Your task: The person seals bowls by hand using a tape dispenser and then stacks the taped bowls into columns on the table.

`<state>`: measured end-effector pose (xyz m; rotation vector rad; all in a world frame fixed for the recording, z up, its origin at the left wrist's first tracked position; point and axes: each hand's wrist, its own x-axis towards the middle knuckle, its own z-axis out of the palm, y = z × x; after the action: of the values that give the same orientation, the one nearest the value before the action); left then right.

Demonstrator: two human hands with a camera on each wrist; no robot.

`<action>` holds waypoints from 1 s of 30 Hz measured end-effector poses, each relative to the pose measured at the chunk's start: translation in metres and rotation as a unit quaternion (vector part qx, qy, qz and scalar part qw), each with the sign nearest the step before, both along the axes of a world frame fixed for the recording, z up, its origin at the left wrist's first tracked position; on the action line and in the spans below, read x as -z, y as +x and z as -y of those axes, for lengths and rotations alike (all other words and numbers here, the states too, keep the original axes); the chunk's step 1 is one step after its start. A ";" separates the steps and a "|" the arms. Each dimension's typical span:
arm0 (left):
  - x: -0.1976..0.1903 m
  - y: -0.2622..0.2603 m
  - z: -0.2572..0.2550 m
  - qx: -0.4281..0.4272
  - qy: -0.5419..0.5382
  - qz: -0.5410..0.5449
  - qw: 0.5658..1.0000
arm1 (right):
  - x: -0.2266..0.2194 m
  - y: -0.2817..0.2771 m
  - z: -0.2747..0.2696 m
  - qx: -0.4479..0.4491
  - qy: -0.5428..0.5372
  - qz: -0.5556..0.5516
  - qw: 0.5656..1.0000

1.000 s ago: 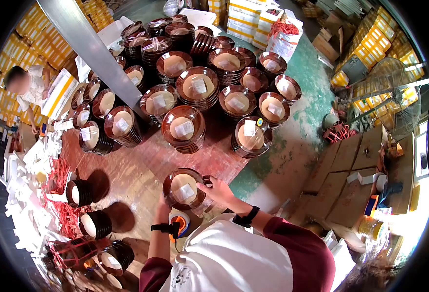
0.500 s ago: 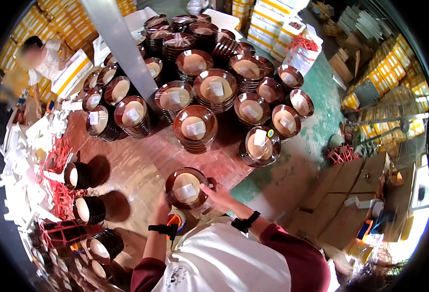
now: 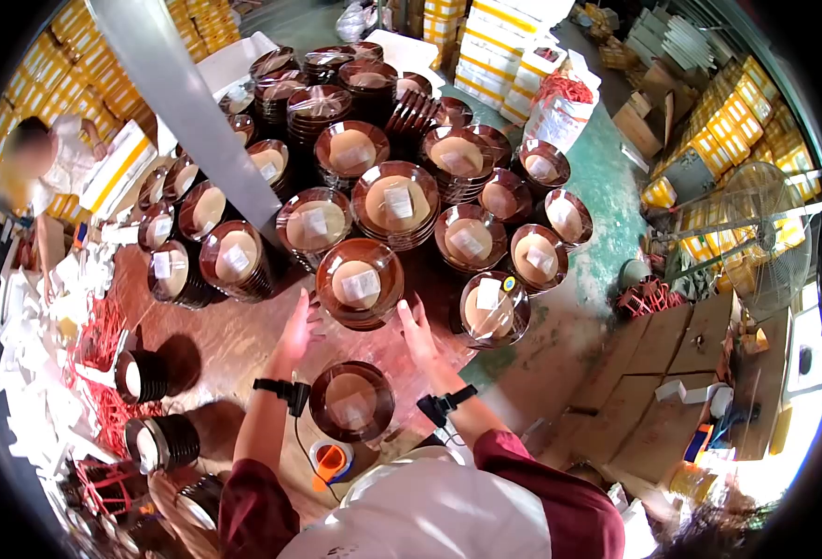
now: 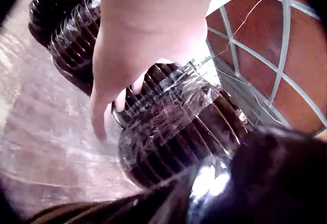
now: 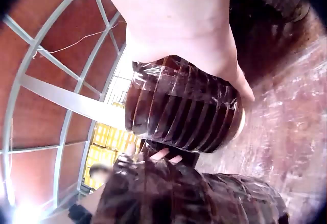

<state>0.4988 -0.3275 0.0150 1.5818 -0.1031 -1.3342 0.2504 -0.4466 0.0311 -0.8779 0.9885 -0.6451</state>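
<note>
Two hands flank glossy, film-wrapped round brown bowl stack [image 3: 360, 283].

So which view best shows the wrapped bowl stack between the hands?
Head view: the whole stack with its label, both hands beside it. The left wrist view shows only its wrapped side; the right wrist view its ribbed side.

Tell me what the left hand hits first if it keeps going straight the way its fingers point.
Most likely the wrapped stack of brown bowls between both hands: the left hand sits open at its left side, fingers aimed up along it. Depth is unclear; it might slip past toward the stack behind.
</note>
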 end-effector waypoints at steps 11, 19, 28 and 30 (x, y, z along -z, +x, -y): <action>0.023 -0.002 0.042 0.059 -0.149 -0.124 0.979 | -0.006 0.031 -0.005 0.047 -0.089 0.115 0.988; 0.016 -0.024 0.064 0.139 -0.111 -0.115 0.977 | -0.007 -0.001 -0.019 0.124 -0.055 0.060 0.989; 0.041 -0.034 0.114 0.279 -0.078 -0.086 0.953 | -0.028 -0.020 -0.027 0.215 -0.001 0.111 0.970; 0.039 -0.040 0.124 0.285 -0.107 -0.060 0.951 | -0.028 -0.018 -0.033 0.240 -0.003 0.144 0.960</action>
<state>0.4588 -0.4518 -0.0239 1.3276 -0.6488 -1.7881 0.2326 -0.4133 0.0594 -0.5242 0.9361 -1.1560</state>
